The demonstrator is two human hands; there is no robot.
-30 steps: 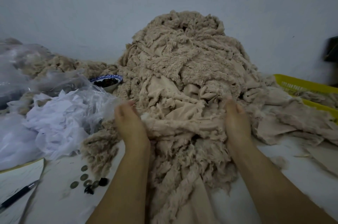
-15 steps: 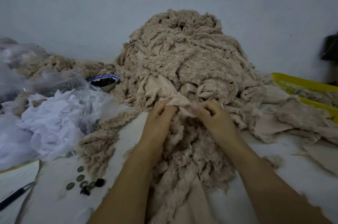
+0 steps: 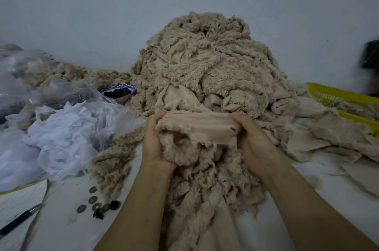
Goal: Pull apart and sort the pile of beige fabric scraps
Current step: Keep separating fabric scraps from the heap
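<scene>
A tall pile of beige fleecy fabric scraps (image 3: 207, 60) rises in the middle of the white table, against the wall. In front of it I hold one beige scrap (image 3: 196, 127) stretched flat between both hands, smooth side up, its fuzzy side hanging below. My left hand (image 3: 152, 144) grips the scrap's left end and my right hand (image 3: 252, 140) grips its right end. More fuzzy scraps (image 3: 205, 189) trail from the pile toward me between my forearms.
Clear plastic bags with white scraps (image 3: 61, 129) lie at the left. A blue-rimmed bowl (image 3: 120, 92) stands behind them. Several coins and dark buttons (image 3: 96, 203) and a pen (image 3: 18, 221) lie near left. A yellow basket (image 3: 344, 99) sits at the right, with flat beige pieces (image 3: 328, 138) beside it.
My hands came together from the pile's sides, pinched one scrap, then pulled it toward me and spread it apart between them.
</scene>
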